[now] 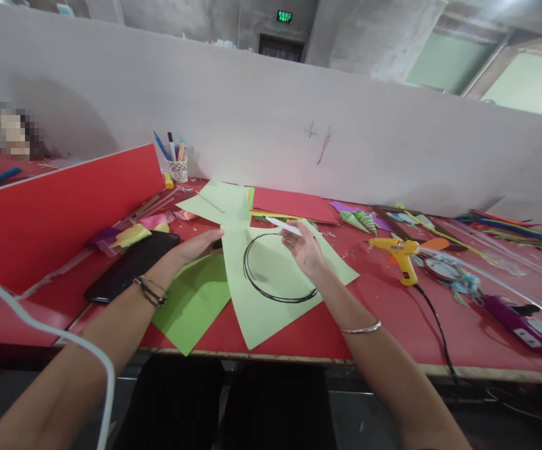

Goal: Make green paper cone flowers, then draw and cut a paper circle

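Note:
My right hand (304, 250) grips a white marker (284, 225) above a pale green sheet of paper (256, 319). Black circle lines (280, 300), several strokes close together, show on this sheet and run partly behind that hand. At the sheet's left edge is my left hand (199, 246), its fingers drawn together around a small dark piece that I cannot make out clearly. A brighter green sheet (189, 312) lies below it, partly under the pale one. Beside my left wrist rests a flat black case (127, 269).
A yellow glue gun (398, 253) lies right of the paper, its cord hanging over the table edge. Farther right are a purple power strip (524, 325) and pipe cleaners (505, 224). Red card (294, 205), a pen cup (178, 169) and a red board (74, 212) stand or lie around.

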### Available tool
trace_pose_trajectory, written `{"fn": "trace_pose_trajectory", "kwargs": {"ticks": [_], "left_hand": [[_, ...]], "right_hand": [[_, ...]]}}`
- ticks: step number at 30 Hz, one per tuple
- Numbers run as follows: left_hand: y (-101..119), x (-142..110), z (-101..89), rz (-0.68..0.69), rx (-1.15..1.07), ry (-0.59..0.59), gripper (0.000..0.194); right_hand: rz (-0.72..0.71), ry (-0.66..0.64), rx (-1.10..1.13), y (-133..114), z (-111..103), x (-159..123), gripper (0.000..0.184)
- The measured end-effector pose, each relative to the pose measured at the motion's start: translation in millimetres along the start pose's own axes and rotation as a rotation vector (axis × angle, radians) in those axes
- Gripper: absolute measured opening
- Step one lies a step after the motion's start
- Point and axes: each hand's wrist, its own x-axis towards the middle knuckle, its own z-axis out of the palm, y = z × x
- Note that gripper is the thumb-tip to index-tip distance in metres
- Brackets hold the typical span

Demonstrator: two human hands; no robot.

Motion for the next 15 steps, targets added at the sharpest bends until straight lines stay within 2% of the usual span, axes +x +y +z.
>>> {"fn": "trace_pose_trajectory", "kwargs": {"ticks": [6, 8, 11, 15], "left_hand": [[4, -3, -6.3, -0.135, 0.395, -0.097, 0.042], [0, 0, -7.7, -0.107, 0.460, -0.044, 0.041], [-7, 6, -9.4, -0.026, 0.513, 0.114, 0.043], [-9, 9, -10.4, 0.010, 0.460, 0.146, 0.045]], "right_hand": [[-0.038, 0.192, -0.110, -1, -6, 3, 0.030], [-0.042, 0.191, -0.106, -2, -6, 3, 0.030], [-0.050, 0.161, -0.152, -2, -7, 3, 0.029], [-0.043, 0.118, -0.259, -3, -5, 1, 0.030]]}}
